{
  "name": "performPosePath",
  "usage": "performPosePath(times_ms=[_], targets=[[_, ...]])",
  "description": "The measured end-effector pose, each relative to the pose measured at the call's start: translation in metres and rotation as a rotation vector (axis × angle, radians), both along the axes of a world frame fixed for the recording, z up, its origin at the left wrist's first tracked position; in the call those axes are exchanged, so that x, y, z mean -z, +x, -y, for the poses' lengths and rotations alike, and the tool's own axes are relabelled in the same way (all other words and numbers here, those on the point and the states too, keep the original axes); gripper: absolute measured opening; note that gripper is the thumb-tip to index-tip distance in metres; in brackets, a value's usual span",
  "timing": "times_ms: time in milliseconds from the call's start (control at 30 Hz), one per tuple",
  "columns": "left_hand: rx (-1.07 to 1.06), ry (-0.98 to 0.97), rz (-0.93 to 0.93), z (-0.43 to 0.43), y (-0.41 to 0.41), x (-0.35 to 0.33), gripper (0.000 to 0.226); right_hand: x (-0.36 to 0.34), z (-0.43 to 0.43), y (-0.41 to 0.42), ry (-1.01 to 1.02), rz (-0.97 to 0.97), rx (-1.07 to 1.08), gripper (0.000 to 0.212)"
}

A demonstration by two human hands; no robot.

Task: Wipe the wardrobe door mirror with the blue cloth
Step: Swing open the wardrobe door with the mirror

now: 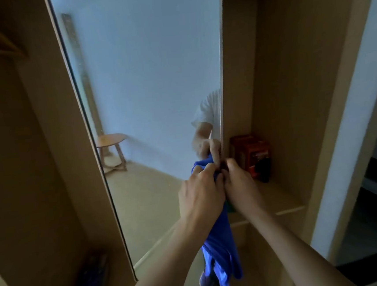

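Note:
The tall mirror (145, 82) covers the wardrobe door, which stands open in front of me and reflects a pale wall and a stool. My left hand (199, 194) grips the blue cloth (220, 248) near the mirror's right edge, low down. Most of the cloth hangs below that hand in a long bunch. My right hand (238, 179) is beside the left, its fingers curled at the door's edge next to the cloth's top. Whether it pinches the cloth or the door edge is hidden.
An orange-red box (250, 153) stands on the wardrobe shelf (283, 203) right of the door. A dark flat object (90, 283) lies on a shelf at the lower left. Wooden wardrobe panels flank the mirror. A dark doorway opens at the far right.

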State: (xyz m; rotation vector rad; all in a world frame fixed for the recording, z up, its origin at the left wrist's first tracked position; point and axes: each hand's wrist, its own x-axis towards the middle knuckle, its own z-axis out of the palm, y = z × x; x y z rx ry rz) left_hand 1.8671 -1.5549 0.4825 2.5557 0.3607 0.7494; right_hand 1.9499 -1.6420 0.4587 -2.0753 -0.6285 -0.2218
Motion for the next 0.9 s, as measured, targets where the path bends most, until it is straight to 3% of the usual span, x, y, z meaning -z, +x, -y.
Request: performPosePath(times_ms=[367,533,900], targets=[[0.032,-0.015,0.101,-0.016,0.015,0.014,0.042,-0.003,-0.008,0.026,-0.009,-0.008,0.04,0.018],[0.055,-0.064,0.163,-0.03,0.008,0.023,0.034,0.003,-0.016,0.037,-0.04,0.027,0.085,0.013],[-0.05,-0.268,0.253,-0.085,-0.025,0.039,0.029,0.0,-0.032,0.042,-0.107,0.069,0.194,0.021]])
